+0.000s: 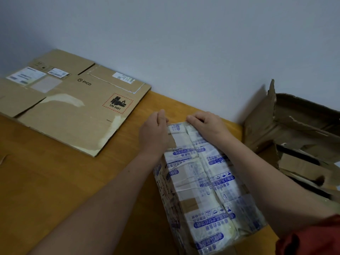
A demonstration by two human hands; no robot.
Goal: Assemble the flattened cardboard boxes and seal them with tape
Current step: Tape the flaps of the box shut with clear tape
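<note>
An assembled cardboard box [202, 184], wrapped in white tape with blue print, stands on the wooden table in front of me. My left hand [153, 132] lies over the box's far left corner, fingers reaching past the far edge. My right hand [206, 124] rests on the far right part of the top, fingers bent over the far edge. I cannot tell whether either hand pinches tape there. A flattened brown box [70, 105] marked PICO with a UN 3481 label lies on the table at the left.
A torn open cardboard box [298, 133] with loose cardboard scraps inside sits at the right, beyond the table's edge. A pale wall runs close behind the table [55, 181]. Bare wood shows at the front left.
</note>
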